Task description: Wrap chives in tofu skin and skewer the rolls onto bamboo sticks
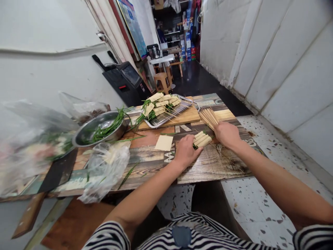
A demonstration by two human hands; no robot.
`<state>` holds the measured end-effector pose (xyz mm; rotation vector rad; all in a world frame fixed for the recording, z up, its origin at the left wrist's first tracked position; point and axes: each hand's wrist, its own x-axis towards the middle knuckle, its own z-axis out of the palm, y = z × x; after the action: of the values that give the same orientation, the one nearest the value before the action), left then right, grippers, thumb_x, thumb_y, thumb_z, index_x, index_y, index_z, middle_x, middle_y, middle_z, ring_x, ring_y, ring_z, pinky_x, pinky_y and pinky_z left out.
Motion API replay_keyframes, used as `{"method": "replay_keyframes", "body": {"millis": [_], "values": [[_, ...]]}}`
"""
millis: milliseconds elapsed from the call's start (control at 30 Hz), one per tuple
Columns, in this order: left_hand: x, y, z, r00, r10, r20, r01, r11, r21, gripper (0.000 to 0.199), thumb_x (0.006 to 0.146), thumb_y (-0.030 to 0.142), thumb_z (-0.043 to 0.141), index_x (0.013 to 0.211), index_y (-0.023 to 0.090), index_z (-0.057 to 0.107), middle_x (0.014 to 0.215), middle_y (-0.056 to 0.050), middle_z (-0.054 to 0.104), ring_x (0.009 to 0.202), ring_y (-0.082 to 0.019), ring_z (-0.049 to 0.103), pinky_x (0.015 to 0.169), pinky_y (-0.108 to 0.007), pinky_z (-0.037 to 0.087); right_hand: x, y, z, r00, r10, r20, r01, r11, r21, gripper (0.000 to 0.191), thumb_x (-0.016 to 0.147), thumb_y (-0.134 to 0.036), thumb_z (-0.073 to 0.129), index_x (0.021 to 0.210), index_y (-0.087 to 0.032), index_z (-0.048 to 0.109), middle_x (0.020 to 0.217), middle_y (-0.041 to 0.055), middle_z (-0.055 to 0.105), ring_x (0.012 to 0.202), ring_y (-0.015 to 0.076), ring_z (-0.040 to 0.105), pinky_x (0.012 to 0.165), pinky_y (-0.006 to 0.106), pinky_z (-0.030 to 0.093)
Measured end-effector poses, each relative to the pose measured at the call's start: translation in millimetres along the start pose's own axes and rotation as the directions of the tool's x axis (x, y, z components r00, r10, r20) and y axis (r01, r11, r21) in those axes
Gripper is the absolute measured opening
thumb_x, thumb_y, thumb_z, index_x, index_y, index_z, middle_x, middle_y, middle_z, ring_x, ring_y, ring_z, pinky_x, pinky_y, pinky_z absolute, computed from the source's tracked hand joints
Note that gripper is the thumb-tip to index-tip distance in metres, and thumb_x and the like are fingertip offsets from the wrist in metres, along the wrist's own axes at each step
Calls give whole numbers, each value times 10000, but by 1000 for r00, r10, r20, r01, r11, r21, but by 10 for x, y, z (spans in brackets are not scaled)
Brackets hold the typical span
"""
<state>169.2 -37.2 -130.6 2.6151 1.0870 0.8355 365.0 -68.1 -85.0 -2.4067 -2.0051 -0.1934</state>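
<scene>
My left hand (185, 151) curls against a small row of pale tofu-skin rolls (203, 139) with green chives inside, lying on the wood-patterned table. To its right, my right hand (228, 134) is closed around the near end of a bundle of bamboo skewers (208, 117) that fan out away from me. A loose square tofu sheet (163, 142) lies left of my left hand. Beyond the hands, skewered chive rolls (161, 103) are piled on a metal tray (154, 124), their sticks pointing right.
A steel bowl (78, 140) of chives (110, 127) stands on the left. Nearer lie a crumpled plastic bag (104, 170) and a cleaver (56, 175), its handle past the table edge. A wooden board (191, 116) supports the tray. Stray chives lie about.
</scene>
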Motion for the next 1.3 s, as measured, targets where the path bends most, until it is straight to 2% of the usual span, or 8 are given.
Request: {"method": "replay_keyframes", "body": {"millis": [133,233,300,367,467,667,1100,1300], "values": [[-8,-5,-3,1000,4,-20,-5,999,-44,297,733,315,706,950,177,558,972,-65,645,950,-225,611,862,-348,484,-150,35,-85,952,1,-307,95,949,299,337,929,-280,383,959,-135,685,933,122,692,877,212,634,744,307,460],[-22,11,-13,1000,-15,1,15,999,-50,262,733,292,699,924,172,566,953,-64,656,942,-227,616,862,-354,483,-290,29,-229,801,170,-574,221,807,547,343,944,-316,377,1041,-167,670,976,92,694,897,186,639,814,329,492],[-38,19,-17,999,-42,-4,42,998,-56,320,726,302,715,978,172,566,978,-65,661,940,-230,618,866,-365,483,-457,26,-342,735,253,-629,227,783,579,353,953,-315,362,1076,-173,661,951,88,693,877,184,645,814,341,504],[-59,15,-17,999,-50,-21,48,995,-82,390,723,317,730,1043,174,558,1028,-72,656,961,-230,616,883,-372,481,-719,40,-406,768,194,-610,188,843,504,351,952,-303,373,1130,-175,647,922,87,699,863,189,651,791,330,509],[-86,-6,-13,997,-45,-64,38,993,-113,355,710,314,752,991,173,586,1133,-102,611,1047,-239,592,925,-378,469,-1249,87,-320,889,-53,-454,199,940,279,336,935,-292,438,1184,-171,628,966,92,711,828,188,665,705,286,505],[-86,-23,-13,997,-25,-75,12,986,-165,240,703,244,750,874,165,600,994,-71,607,981,-211,591,881,-340,484,-2006,139,55,941,-195,-278,243,958,150,357,954,-224,369,1223,-165,597,834,54,683,612,120,625,519,228,431],[-77,-28,-6,995,-63,-76,47,977,-206,265,683,235,771,886,169,615,979,-59,608,959,-205,590,861,-336,486,-2172,98,-3,961,-143,-235,176,977,123,382,948,-233,341,1227,-167,593,692,25,606,485,102,541,426,228,368],[-78,-35,2,995,-61,-78,43,977,-210,251,687,236,763,874,175,607,1027,-64,613,980,-206,597,870,-336,483,-2148,67,44,939,-186,-290,214,974,69,355,958,-207,336,1175,-107,599,668,-1,573,493,88,557,428,218,385]]}}
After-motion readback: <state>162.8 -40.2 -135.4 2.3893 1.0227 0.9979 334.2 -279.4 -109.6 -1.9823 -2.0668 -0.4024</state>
